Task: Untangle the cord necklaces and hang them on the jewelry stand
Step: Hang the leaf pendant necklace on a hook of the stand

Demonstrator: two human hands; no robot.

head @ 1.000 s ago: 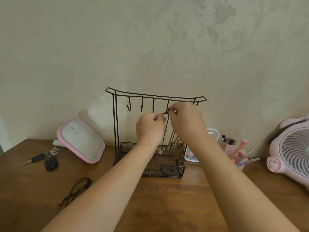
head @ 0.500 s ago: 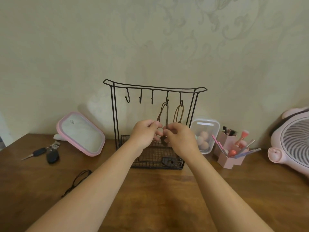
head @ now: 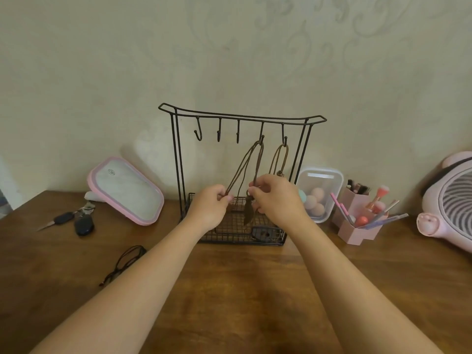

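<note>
A black wire jewelry stand with several hooks and a mesh basket base stands against the wall. A brown cord necklace hangs from the fourth hook, its leaf-shaped pendant dangling over the basket. My left hand pinches the left strands of that cord. My right hand pinches the right strand just above the pendant. A second brown cord necklace hangs from the fifth hook, untouched. A black cord lies on the table to the left.
A pink-rimmed mirror leans on the wall at left, with car keys beside it. Right of the stand are a clear box of sponges, a pink brush holder and a pink fan. A dark object lies in the basket.
Both hands came down from the fourth hook, where they hooked the cord, to its lower part near the pendant. The left hand has pulled its strands slightly leftward.
</note>
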